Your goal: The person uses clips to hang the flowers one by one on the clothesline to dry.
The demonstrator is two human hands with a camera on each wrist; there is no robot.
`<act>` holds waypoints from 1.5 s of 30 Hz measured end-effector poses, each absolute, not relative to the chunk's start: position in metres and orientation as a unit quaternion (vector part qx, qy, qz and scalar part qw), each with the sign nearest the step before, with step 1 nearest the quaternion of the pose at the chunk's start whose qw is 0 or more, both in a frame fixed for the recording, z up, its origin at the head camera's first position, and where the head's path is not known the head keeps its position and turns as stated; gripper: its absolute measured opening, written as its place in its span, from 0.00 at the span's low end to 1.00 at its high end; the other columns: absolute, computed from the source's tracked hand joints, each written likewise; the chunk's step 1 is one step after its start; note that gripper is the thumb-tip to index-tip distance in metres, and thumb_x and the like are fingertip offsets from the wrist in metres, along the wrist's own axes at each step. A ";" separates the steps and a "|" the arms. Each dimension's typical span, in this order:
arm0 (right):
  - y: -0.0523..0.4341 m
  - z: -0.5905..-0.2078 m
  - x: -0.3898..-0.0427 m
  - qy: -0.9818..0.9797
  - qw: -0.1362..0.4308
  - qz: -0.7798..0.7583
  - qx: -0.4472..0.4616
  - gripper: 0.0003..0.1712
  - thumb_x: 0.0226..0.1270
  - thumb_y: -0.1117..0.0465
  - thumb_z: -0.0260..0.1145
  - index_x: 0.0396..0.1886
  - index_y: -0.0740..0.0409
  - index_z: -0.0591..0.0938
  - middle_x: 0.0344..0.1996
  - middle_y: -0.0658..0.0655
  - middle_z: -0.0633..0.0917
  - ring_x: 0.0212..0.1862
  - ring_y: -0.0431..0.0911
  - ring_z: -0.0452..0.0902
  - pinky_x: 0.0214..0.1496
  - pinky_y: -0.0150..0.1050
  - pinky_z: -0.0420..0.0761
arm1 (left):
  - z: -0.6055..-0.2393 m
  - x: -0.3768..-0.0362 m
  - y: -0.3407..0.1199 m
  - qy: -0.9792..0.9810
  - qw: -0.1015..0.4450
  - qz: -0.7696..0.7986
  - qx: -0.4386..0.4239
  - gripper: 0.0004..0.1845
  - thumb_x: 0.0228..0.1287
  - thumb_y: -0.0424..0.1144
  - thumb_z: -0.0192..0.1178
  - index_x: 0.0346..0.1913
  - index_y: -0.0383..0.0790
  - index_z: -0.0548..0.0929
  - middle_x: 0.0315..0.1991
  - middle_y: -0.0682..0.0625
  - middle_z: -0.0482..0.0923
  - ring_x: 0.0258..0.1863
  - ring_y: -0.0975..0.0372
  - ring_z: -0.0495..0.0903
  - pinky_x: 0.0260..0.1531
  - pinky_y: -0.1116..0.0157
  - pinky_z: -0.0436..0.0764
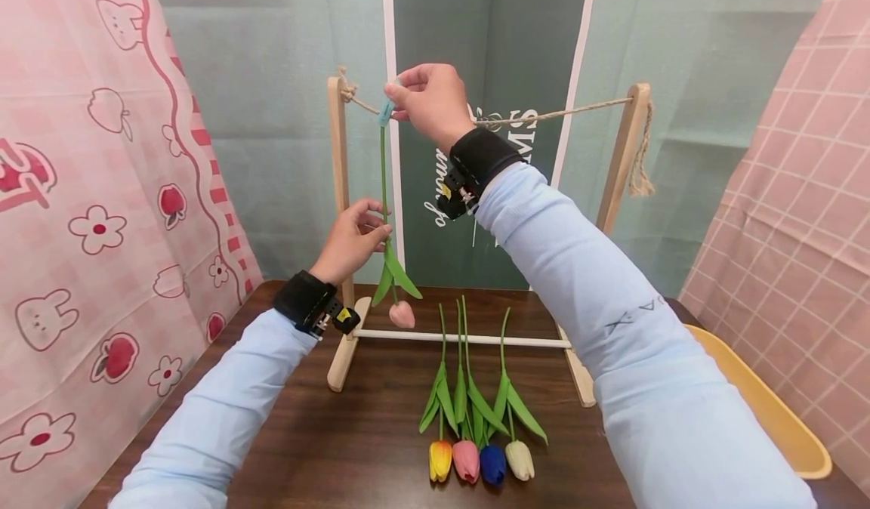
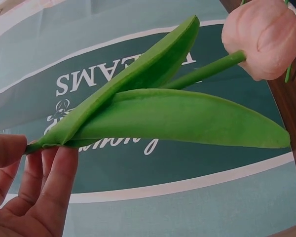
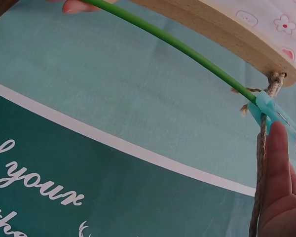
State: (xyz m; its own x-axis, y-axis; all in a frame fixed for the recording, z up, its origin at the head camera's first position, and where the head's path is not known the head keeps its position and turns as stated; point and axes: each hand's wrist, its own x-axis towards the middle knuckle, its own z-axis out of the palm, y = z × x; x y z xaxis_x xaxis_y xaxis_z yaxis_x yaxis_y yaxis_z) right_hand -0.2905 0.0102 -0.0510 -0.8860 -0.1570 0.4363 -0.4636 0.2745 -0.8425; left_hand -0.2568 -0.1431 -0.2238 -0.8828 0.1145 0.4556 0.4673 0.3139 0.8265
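Fingers of the right hand (image 1: 430, 100) pinch a blue clip (image 1: 387, 111) on the rope (image 1: 578, 110), near the wooden rack's left post. The left hand (image 1: 353, 239) holds the pink tulip (image 1: 402, 314) by its stem. Keeping that stem steady should help the clip bite well.

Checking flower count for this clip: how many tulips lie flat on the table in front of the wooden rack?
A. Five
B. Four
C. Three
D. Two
B: a yellow tulip, pink tulip, blue tulip and cream tulip lie side by side on the table.
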 end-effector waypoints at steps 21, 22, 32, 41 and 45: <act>0.022 -0.051 -0.287 -0.784 0.152 0.564 0.208 0.20 0.63 0.57 0.71 0.51 0.62 0.80 0.46 0.57 0.84 0.40 0.47 0.85 0.43 0.32 0.82 | -0.229 -0.250 -0.158 -0.781 0.166 -0.570 -0.193 0.14 0.68 0.27 0.56 0.54 0.29 0.73 0.40 0.35 0.77 0.37 0.52 0.80 0.38 0.63 0.84; 0.023 -0.051 -0.287 -0.784 0.154 0.565 0.209 0.20 0.63 0.57 0.71 0.51 0.62 0.80 0.46 0.57 0.84 0.40 0.47 0.85 0.43 0.32 0.82 | -0.229 -0.249 -0.159 -0.782 0.166 -0.569 -0.192 0.13 0.68 0.27 0.56 0.54 0.29 0.73 0.40 0.34 0.77 0.37 0.53 0.80 0.38 0.64 0.84; 0.029 -0.048 -0.274 -0.761 0.155 0.588 0.227 0.18 0.62 0.59 0.71 0.48 0.63 0.81 0.42 0.57 0.84 0.42 0.46 0.83 0.42 0.33 0.83 | -0.227 -0.245 -0.163 -0.783 0.165 -0.571 -0.185 0.13 0.68 0.27 0.57 0.54 0.28 0.74 0.40 0.33 0.77 0.33 0.60 0.80 0.37 0.62 0.84; 0.041 -0.064 -0.271 -0.756 0.148 0.590 0.244 0.16 0.62 0.60 0.71 0.46 0.64 0.82 0.39 0.59 0.85 0.40 0.47 0.84 0.42 0.33 0.83 | -0.229 -0.243 -0.167 -0.784 0.159 -0.571 -0.185 0.14 0.69 0.28 0.56 0.55 0.28 0.72 0.42 0.31 0.76 0.35 0.60 0.80 0.38 0.65 0.84; 0.050 -0.073 -0.268 -0.753 0.141 0.596 0.240 0.16 0.62 0.60 0.72 0.46 0.64 0.82 0.40 0.59 0.85 0.41 0.46 0.83 0.43 0.34 0.83 | -0.231 -0.241 -0.170 -0.791 0.157 -0.563 -0.182 0.15 0.69 0.29 0.56 0.56 0.28 0.72 0.41 0.34 0.77 0.35 0.60 0.80 0.40 0.63 0.84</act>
State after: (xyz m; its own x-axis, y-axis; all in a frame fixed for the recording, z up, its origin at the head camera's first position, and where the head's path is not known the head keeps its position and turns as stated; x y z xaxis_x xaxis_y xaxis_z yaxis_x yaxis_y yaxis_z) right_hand -0.2685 0.0502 -0.0730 -0.8453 -0.1930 0.4983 -0.5292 0.1736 -0.8305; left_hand -0.2406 -0.1695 -0.2310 -0.8849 0.1111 0.4523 0.4637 0.3012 0.8332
